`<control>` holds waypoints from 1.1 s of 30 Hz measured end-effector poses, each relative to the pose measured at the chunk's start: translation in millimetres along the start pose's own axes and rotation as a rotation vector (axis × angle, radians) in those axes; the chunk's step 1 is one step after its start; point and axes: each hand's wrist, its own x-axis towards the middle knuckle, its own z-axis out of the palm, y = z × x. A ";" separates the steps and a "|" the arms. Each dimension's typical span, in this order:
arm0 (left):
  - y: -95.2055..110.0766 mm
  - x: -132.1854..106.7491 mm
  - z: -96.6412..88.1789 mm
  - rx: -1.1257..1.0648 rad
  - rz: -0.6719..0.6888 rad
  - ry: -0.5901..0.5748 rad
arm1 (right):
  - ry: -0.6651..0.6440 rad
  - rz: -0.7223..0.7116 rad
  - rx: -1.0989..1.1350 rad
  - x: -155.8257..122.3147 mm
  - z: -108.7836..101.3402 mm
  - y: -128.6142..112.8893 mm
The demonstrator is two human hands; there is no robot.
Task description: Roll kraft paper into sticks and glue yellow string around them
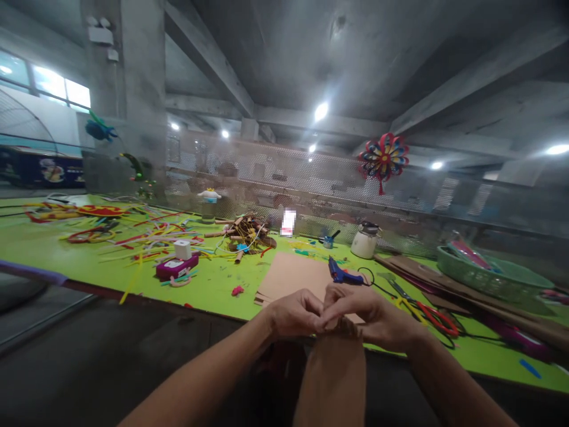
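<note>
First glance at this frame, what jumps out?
The left hand and right hand meet at bottom centre, pinching the top of a brown cardboard. Behind them the bright green table is littered with coloured strips, and a blue glue gun lies just past the hands. A red pinwheel hangs on the mesh, upper right.

A: Where are the hands?
B: The left hand and the right hand meet over the near edge of the table, gripping the top of a cardboard piece.
A: And behind them?
B: Cardboard sheets, with a glue gun at their right edge. Scissors lie further right, and a basket stands at the right end.
</note>
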 end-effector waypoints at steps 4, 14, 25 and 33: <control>-12.9 4.4 4.1 -0.008 -0.009 0.051 | 0.065 -0.020 -0.024 -1.8 4.7 -8.1; 52.4 13.4 -38.7 0.556 0.060 0.315 | -0.184 0.270 -0.207 13.1 -33.8 50.3; -0.1 32.0 -87.4 1.504 -0.075 0.268 | -0.201 0.410 -0.437 38.9 -13.0 145.7; -15.2 33.3 -100.9 1.665 0.028 0.237 | -0.035 0.372 -0.465 18.1 6.0 166.2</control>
